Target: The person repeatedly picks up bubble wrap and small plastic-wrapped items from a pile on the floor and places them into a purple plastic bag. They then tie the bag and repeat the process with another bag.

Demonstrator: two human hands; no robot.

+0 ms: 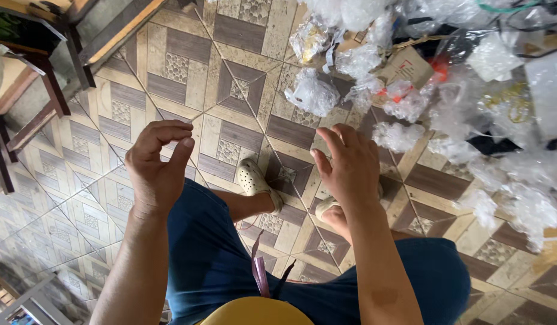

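My left hand [157, 164] is raised over my left knee, its fingers curled toward the thumb in a loose pinch. Nothing shows between the fingertips, and anything as fine as a thread would be too thin to see. My right hand [349, 170] hovers above my right foot, back to the camera, fingers slightly apart and bent, with nothing visible in it. I sit in blue shorts [218, 265], wearing cream clogs [254, 180]. A purple strip [260, 274] lies in my lap beside a yellow shirt hem.
A heap of clear plastic bags [459, 102] and a brown cardboard tag [408, 65] covers the patterned tile floor [188, 78] at the upper right. Dark wooden furniture legs [52, 84] stand at the upper left.
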